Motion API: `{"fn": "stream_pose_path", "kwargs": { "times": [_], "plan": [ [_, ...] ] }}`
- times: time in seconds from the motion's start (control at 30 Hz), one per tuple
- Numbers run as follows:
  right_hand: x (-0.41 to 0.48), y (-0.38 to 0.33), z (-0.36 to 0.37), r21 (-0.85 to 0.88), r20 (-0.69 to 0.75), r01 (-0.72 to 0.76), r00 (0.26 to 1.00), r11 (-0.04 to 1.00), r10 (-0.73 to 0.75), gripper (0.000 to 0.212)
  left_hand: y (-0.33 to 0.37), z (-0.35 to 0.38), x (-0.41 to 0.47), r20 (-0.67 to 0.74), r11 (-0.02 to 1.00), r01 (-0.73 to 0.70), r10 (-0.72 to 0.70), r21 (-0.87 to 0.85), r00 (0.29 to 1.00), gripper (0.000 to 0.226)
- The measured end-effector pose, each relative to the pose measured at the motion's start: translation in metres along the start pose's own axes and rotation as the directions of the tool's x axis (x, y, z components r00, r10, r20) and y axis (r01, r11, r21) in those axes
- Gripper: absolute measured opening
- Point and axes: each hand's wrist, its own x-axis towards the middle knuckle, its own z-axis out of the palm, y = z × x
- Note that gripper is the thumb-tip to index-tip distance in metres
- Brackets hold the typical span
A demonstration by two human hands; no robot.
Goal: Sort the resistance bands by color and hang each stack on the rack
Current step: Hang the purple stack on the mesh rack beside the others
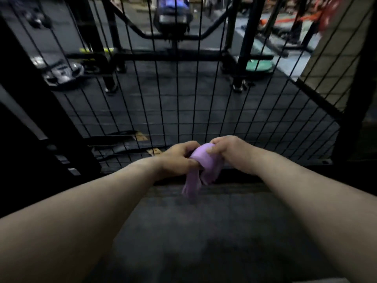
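Black wire mesh [177,103] stands right in front of us, between our hands and the weight plates [61,72] at ten o'clock and a green disc [259,66] at two. Our left hand [179,158] and right hand [230,152] both grip a bunched lilac band [201,158] at centre, its blurred loose ends drooping toward six.

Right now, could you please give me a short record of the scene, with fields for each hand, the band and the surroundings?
left hand: grips the purple band
right hand: grips the same band
purple band: bunched between both hands, ends hanging down
wire grid: black, upright, beyond the hands
beyond the grid: weight plates left, green disc right
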Motion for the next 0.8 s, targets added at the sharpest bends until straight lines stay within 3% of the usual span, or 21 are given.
{"fn": "stream_pose_path", "kwargs": {
  "times": [0.2, 0.3, 0.6, 0.8],
  "plan": [
    [-0.091, -0.087, 0.027, 0.235, 0.114, 0.159, 0.975, 0.959, -0.19, 0.032, 0.087, -0.011, -0.081, -0.254, 0.96, -0.152, 0.09, -0.235, 0.963, 0.029],
    [-0.131, -0.125, 0.042, 0.306, 0.138, 0.197, 0.959, 0.931, -0.248, 0.036, 0.125, -0.015, -0.117, -0.364, 0.93, -0.232, 0.119, -0.285, 0.924, 0.02],
    [-0.219, -0.172, 0.066, 0.284, 0.147, 0.281, 0.932, 0.917, -0.331, 0.039, 0.21, -0.032, -0.192, -0.42, 0.902, -0.406, 0.314, -0.148, 0.851, 0.024],
    [-0.251, -0.183, 0.075, 0.256, 0.173, 0.348, 0.901, 0.902, -0.397, 0.041, 0.245, -0.035, -0.227, -0.438, 0.919, -0.394, 0.365, 0.026, 0.822, 0.025]
  ]
}}
